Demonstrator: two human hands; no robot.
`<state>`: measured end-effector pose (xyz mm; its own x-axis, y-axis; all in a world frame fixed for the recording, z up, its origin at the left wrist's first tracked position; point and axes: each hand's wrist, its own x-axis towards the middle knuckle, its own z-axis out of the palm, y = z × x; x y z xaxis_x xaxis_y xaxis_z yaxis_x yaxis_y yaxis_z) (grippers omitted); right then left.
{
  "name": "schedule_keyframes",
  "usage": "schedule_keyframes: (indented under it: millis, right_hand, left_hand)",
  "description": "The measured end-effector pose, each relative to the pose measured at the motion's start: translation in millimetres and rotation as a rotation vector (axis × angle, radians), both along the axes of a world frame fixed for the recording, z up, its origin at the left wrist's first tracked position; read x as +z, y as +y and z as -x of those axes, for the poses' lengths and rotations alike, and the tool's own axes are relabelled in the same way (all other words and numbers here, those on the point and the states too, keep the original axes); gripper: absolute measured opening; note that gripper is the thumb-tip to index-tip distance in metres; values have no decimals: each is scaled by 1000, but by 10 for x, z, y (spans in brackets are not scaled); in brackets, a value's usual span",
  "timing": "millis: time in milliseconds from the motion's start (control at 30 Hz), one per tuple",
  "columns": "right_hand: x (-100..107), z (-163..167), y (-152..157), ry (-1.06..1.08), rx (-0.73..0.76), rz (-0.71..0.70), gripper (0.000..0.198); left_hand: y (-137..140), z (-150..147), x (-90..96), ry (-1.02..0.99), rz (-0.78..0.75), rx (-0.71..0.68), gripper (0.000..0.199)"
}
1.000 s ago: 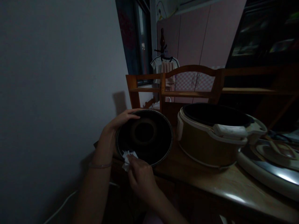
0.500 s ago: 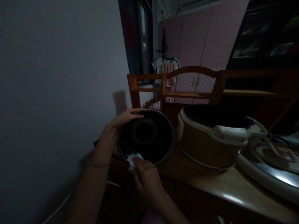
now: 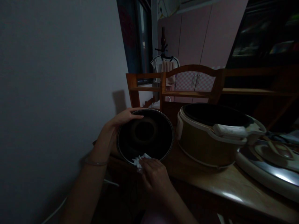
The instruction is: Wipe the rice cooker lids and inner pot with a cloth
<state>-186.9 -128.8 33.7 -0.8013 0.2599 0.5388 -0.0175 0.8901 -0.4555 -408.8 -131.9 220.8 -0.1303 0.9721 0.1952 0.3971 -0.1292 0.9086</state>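
A dark round inner pot [image 3: 158, 133] is tilted so that its open mouth faces me. My left hand [image 3: 125, 118] grips its upper left rim, the thumb inside and the fingers behind, partly hidden. At the lower rim my right hand [image 3: 154, 171] pinches a crumpled white tissue [image 3: 139, 162] against the edge. To the right stands a large cooker body [image 3: 203, 143] with pale trim and a white handle, its top uncovered and dark inside.
A wide shiny lid [image 3: 268, 165] lies at the right on the wooden table [image 3: 210, 179]. Behind rises a wooden shelf frame [image 3: 193, 93]. A pale wall [image 3: 70, 77] closes off the left side, and a white cord [image 3: 54, 210] hangs low there.
My right hand has slid the tissue a little to the right along the pot's lower rim. The left hand keeps its hold, and the pot stays nearly in place.
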Motion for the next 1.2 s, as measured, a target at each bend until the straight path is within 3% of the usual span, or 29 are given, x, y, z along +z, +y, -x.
schedule_keyframes:
  millis: [367, 567, 733, 1000, 1200]
  right_hand:
    - [32, -51, 23, -13, 0, 6, 46]
    - [6, -108, 118, -15, -34, -69, 44]
    - [-3, -219, 281, -15, -79, -152, 38]
    - [155, -432, 734, -56, -144, -297, 28]
    - [171, -456, 838, -93, -142, -370, 23]
  left_hand:
    - [33, -40, 22, 19, 8, -21, 52]
    - [13, 17, 12, 42, 15, -45, 54]
    - [-11, -63, -13, 53, -20, -23, 58]
    - [80, -350, 27, 160, -62, 7, 65]
    - [172, -387, 29, 177, -60, 24, 65]
